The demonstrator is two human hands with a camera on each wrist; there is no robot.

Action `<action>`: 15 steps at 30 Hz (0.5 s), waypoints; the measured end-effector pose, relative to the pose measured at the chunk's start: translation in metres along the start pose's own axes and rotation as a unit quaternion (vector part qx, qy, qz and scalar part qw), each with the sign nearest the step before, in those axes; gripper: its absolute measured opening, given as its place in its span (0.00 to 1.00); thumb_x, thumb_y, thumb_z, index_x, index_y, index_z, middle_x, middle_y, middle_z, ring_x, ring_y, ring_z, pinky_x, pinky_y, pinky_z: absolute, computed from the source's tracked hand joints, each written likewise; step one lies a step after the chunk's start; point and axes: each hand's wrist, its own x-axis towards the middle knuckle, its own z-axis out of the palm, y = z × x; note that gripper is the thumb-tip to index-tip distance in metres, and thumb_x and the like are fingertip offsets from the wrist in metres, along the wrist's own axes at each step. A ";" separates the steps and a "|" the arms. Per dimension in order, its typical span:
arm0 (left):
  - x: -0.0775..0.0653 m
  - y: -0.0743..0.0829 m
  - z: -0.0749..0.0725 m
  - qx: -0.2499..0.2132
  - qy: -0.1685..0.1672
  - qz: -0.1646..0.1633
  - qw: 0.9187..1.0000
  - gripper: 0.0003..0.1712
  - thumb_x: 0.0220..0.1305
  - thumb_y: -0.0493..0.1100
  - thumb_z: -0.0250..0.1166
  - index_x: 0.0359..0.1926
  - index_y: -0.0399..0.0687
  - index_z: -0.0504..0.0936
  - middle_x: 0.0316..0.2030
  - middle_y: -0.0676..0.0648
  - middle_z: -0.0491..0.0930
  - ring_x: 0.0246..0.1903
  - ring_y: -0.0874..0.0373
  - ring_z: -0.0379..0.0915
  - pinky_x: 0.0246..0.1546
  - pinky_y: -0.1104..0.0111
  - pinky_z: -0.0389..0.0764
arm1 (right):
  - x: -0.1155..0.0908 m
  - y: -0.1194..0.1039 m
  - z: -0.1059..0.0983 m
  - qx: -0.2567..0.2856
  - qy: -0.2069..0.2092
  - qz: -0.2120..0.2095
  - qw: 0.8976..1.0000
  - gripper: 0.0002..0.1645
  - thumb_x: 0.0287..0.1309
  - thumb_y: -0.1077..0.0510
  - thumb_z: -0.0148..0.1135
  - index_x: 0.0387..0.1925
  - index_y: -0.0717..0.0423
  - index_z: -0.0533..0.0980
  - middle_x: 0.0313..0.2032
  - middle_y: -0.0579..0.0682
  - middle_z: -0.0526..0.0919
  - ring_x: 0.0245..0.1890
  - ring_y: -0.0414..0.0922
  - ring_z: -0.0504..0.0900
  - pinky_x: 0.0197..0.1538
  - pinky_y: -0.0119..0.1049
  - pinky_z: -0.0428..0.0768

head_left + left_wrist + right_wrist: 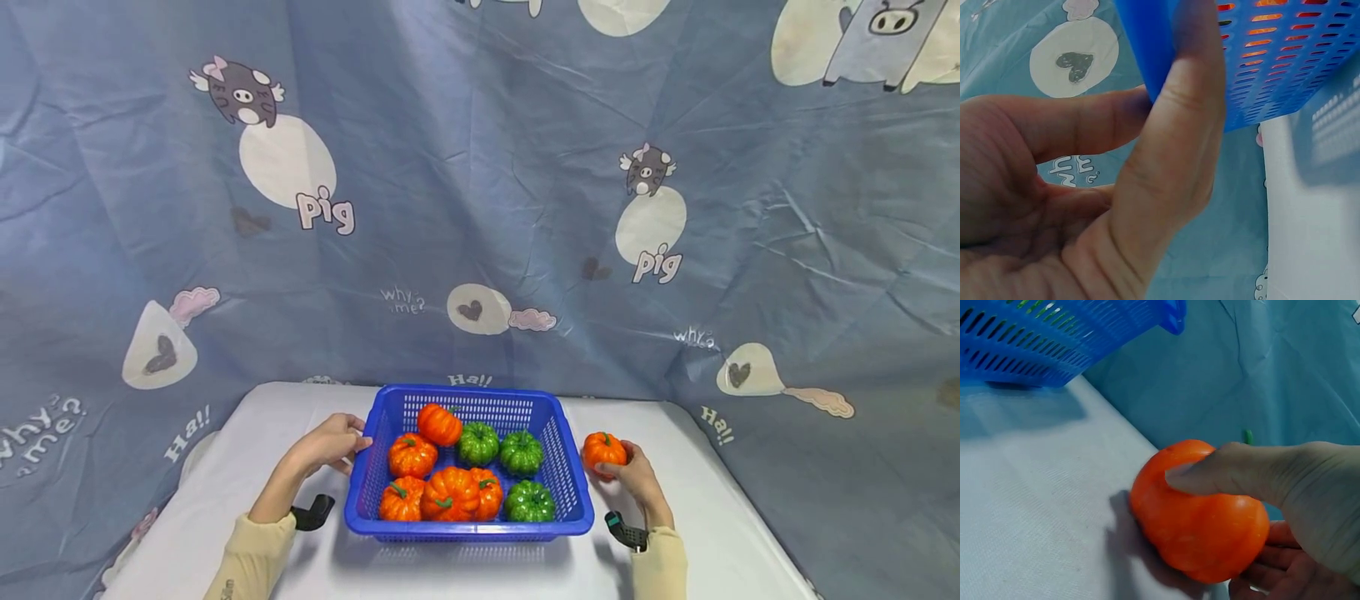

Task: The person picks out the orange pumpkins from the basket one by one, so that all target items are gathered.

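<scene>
A blue plastic basket [468, 527] with slotted walls stands in the middle of the white table. Inside it are several orange toy pumpkins [412, 456] and three green ones [521, 453]. My left hand [330, 446] pinches the basket's left rim between thumb and fingers, as the left wrist view shows close up. To the right of the basket, my right hand [637, 477] grips another orange pumpkin [1200, 519]. Its thumb lies across the pumpkin and the fingers are behind it, partly hidden. That pumpkin is apart from the basket, at or just above the tabletop.
The white table [465, 575] extends on both sides of the basket and in front of it. A blue cloth [450, 167] with pig prints hangs behind and around the table. Black wrist straps [313, 512] sit on both wrists.
</scene>
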 end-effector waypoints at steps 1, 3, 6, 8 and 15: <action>0.000 0.000 0.000 0.000 0.000 0.001 1.000 0.18 0.66 0.34 0.56 0.50 0.22 0.68 0.30 0.40 0.79 0.24 0.55 0.78 0.24 0.63 0.85 | -0.001 0.000 -0.001 0.001 -0.003 -0.001 1.000 0.52 0.49 0.64 0.68 0.67 0.77 0.49 0.66 0.77 0.57 0.65 0.67 0.61 0.71 0.59 0.58; 0.000 0.000 0.000 0.000 0.000 0.003 1.000 0.18 0.66 0.34 0.56 0.50 0.22 0.68 0.30 0.40 0.78 0.24 0.55 0.78 0.24 0.63 0.85 | -0.002 -0.002 -0.003 0.001 -0.007 -0.004 1.000 0.52 0.50 0.63 0.68 0.67 0.78 0.48 0.66 0.77 0.56 0.67 0.68 0.59 0.71 0.59 0.57; 0.000 0.001 0.000 0.003 -0.001 0.006 1.000 0.18 0.66 0.34 0.56 0.50 0.22 0.68 0.30 0.40 0.79 0.24 0.55 0.79 0.23 0.63 0.85 | -0.004 -0.006 -0.009 0.003 -0.009 -0.008 1.000 0.52 0.52 0.62 0.67 0.68 0.78 0.48 0.68 0.76 0.54 0.69 0.68 0.54 0.72 0.58 0.56; -0.001 0.001 0.000 0.004 -0.001 0.005 1.000 0.18 0.66 0.34 0.56 0.50 0.22 0.69 0.30 0.40 0.79 0.24 0.56 0.79 0.23 0.64 0.85 | -0.006 -0.012 -0.015 0.001 -0.006 -0.011 1.000 0.51 0.54 0.61 0.67 0.68 0.77 0.47 0.68 0.75 0.53 0.70 0.68 0.52 0.72 0.58 0.55; 0.000 0.001 -0.001 0.006 -0.001 0.004 1.000 0.18 0.66 0.34 0.56 0.50 0.22 0.69 0.30 0.40 0.79 0.24 0.56 0.79 0.24 0.63 0.85 | -0.020 -0.038 -0.037 0.020 0.016 -0.036 0.999 0.53 0.54 0.59 0.68 0.71 0.72 0.46 0.71 0.71 0.51 0.73 0.63 0.49 0.75 0.52 0.50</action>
